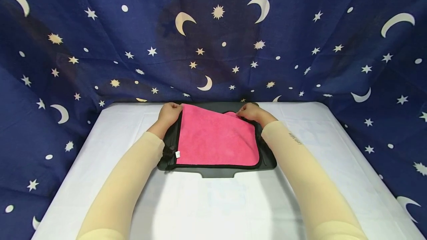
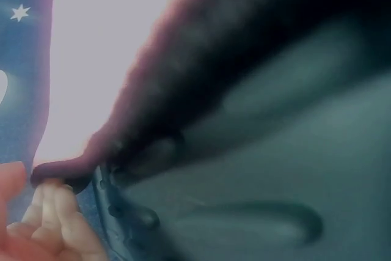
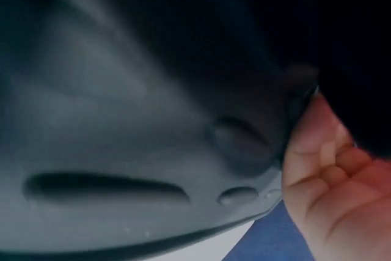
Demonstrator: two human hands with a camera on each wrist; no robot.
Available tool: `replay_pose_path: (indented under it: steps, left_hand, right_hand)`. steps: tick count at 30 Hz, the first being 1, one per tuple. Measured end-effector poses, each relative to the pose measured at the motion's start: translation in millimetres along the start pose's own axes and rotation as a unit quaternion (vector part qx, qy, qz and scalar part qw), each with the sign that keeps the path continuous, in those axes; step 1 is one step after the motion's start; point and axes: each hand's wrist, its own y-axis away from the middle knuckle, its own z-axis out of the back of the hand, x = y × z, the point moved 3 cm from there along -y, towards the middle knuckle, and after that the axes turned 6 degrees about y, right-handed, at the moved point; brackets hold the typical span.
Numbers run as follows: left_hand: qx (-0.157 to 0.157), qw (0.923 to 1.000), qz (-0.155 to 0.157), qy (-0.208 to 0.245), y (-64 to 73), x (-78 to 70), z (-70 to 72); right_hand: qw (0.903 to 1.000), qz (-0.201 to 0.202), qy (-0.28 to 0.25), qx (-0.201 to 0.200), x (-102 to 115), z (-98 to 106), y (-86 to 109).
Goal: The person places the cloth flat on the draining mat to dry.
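Observation:
A bright pink cloth point(image 1: 217, 136) with black edging and a small white tag point(image 1: 177, 154) at its near left corner is spread over a dark grey tray point(image 1: 218, 173). My left hand point(image 1: 170, 113) pinches the cloth's far left corner; in the left wrist view that hand point(image 2: 58, 227) has its fingers at the black-edged corner. At the far right, my right hand point(image 1: 250, 112) pinches the cloth's far edge, where a bit of pink shows folded behind. Up close in the right wrist view, the right hand point(image 3: 333, 181) has curled fingers against dark material beside the moulded tray point(image 3: 110, 151).
The tray lies near the far edge of a table with a white cover point(image 1: 217, 210). Behind and at both sides hangs a dark blue curtain point(image 1: 133, 29) with moons and stars. Both forearms wear cream sleeves point(image 1: 123, 184) and reach along either side of the tray.

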Motion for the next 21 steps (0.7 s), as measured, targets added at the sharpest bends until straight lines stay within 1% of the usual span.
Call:
replay_pose_path:
  steps: [3, 5, 6, 10, 13, 16, 17, 21]
  left_hand:
    - [0.002, 0.9987, 0.001, 0.052, -0.8, 1.7, -0.9]
    - [0.001, 0.9974, 0.0, 0.073, -0.9, 1.5, -1.6]
    - [-0.001, 0.9971, -0.002, 0.076, -1.1, 1.5, -1.9]
    - [-0.009, 0.9976, -0.015, 0.066, -1.5, 1.0, -4.3]
    - [-0.007, 0.9985, -0.021, 0.05, 0.4, -0.1, -6.5]
    - [-0.004, 0.9991, -0.023, 0.036, 2.8, -2.0, -6.3]
    - [-0.002, 0.9991, -0.022, 0.037, 2.6, -1.8, -5.8]
    - [0.007, 0.9975, -0.025, 0.066, 1.0, -0.4, 0.4]
  right_hand:
    - [0.9999, -0.002, -0.011, 0.001, -1, -2, -2.2]
    - [0.9995, -0.004, -0.032, 0.007, -1, -2, -2.9]
    - [0.9989, -0.005, -0.045, 0.01, -1, -3, -2.7]
    - [0.9924, -0.019, -0.117, 0.035, 0, -4, -0.5]
    - [0.986, -0.03, -0.156, 0.052, -2, -4, 0.0]
    - [0.9816, -0.029, -0.179, 0.06, -5, -3, 0.6]
    - [0.9808, -0.024, -0.184, 0.06, -6, -2, 1.5]
    - [0.9796, 0.0, -0.196, 0.046, -8, 7, 6.0]
